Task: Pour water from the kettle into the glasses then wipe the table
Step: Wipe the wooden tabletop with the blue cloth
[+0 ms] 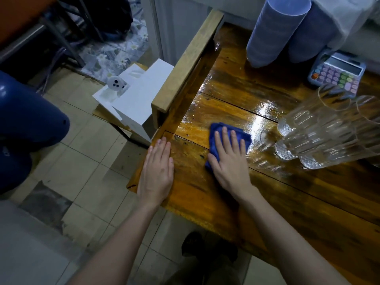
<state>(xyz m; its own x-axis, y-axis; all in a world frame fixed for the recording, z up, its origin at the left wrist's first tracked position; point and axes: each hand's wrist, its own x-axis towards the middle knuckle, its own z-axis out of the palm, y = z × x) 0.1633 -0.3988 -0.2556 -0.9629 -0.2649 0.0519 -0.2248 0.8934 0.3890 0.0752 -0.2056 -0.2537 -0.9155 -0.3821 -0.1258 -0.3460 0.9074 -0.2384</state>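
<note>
Wiping step. The right hand (228, 161), fingers straight, presses a blue cloth (217, 129) flat on the table (308, 192). Left of the cloth the left hand (157, 171) lies flat and holds nothing. The glasses (320, 138) stand just right of the cloth, possibly filled. The next move likely calls for sweeping toward the wet sheen (261, 118) beyond the cloth, clear of the glasses.

beige tiled floor (86, 153), white box (133, 95)

A wooden table (308, 192) (wet, glossy) bears a blue cloth (218, 128), clear glasses (329, 128) and a calculator (337, 73).
</note>
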